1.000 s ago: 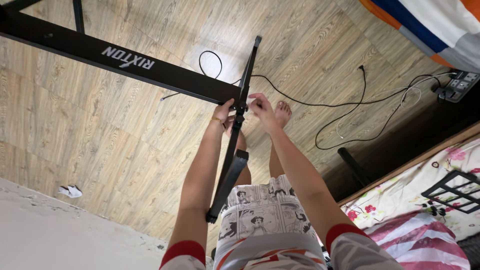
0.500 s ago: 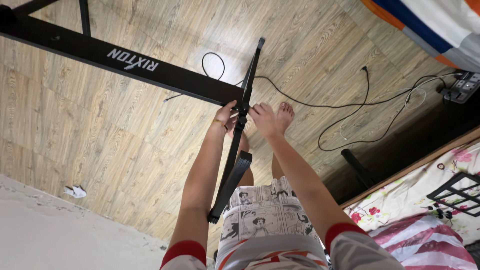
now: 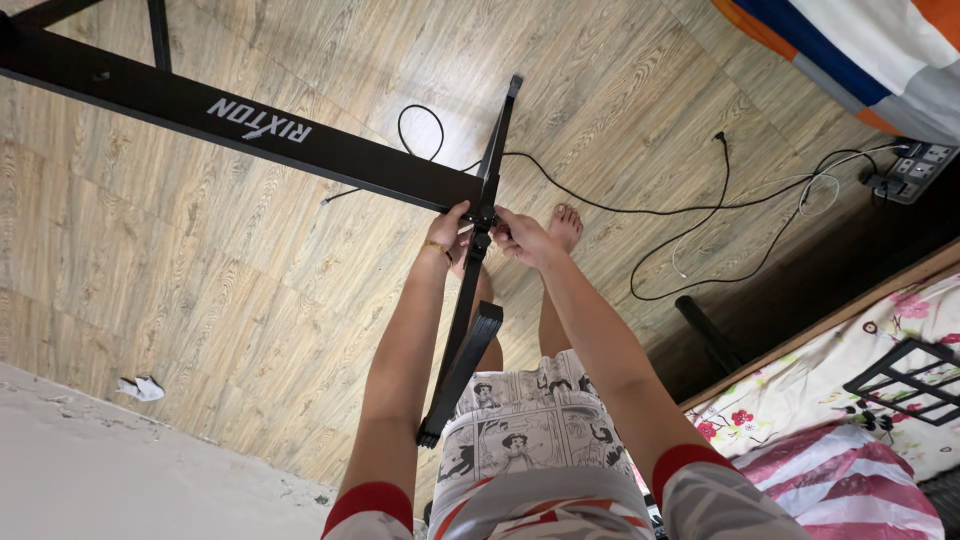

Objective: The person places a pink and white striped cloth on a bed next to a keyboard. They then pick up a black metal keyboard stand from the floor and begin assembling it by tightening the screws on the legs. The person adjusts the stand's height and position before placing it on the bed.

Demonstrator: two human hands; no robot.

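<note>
A black metal stand fills the view: a long crossbar (image 3: 250,125) runs from the upper left to a joint (image 3: 483,214), where a thin leg (image 3: 497,135) crosses it and runs down to a padded end (image 3: 462,370). My left hand (image 3: 449,229) grips the stand at the joint from the left. My right hand (image 3: 520,236) pinches the same joint from the right, fingers closed on a small fitting I cannot make out. My bare feet (image 3: 565,226) stand on the wood-pattern floor just behind.
Black and white cables (image 3: 700,205) snake across the floor to a power strip (image 3: 915,170) at the right. A bed with flowered sheet (image 3: 830,380) and a black rack (image 3: 900,380) lies lower right. A crumpled white scrap (image 3: 140,388) lies lower left by a pale wall.
My right hand, open beside the joint a second ago, has closed in onto it. My left hand has kept its grip. The view shifted slightly.
</note>
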